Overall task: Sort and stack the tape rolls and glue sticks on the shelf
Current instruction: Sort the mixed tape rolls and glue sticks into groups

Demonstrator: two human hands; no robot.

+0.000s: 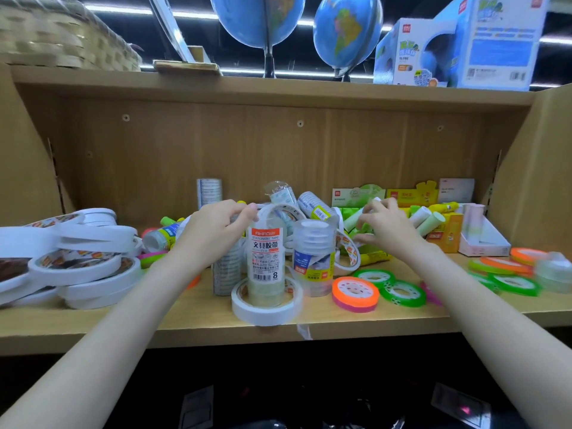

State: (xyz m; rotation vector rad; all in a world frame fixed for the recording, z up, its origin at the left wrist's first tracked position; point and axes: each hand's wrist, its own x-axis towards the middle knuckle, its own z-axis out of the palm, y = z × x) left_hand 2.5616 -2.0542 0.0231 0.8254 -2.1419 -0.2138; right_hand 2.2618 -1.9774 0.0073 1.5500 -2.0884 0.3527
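My left hand [216, 226] curls over the top of an upright tape pack [265, 264]; my right hand [383, 226] pinches a glue stick [356, 218]. Tape rolls [77, 264] crowd the wooden shelf [192, 320], one white roll [266, 306] overhanging its front edge. Globes [346, 29] stand above.

Upper shelf board: display goods above the wooden compartment.
Two blue globes [258, 20] [346, 29] on dark stands occupy the centre; boxed globes [458, 48] stand at right; a woven basket [58, 38] sits at left.
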